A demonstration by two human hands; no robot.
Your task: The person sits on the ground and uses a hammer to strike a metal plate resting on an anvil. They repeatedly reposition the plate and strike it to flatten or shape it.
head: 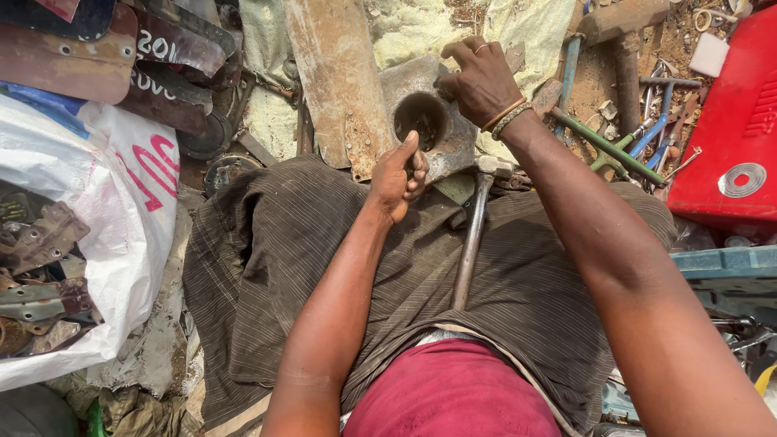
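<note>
Rusty rough metal plate (433, 121), matt striped cloth (283, 243), glossy red plastic case (728, 121)

A hammer (472, 235) lies across the lap, before a metal block (425, 121) with a hole. A sack (121, 210) of scrap sits left; tools (639, 137) and a case (728, 129) lie right.

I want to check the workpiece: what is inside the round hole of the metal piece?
The hole in the grey metal piece looks dark and hollow; nothing shows inside. The left hand covers its lower rim.

Grey metal block (437, 121) with a round hole (rust-stained), flat on the ground ahead.
</note>
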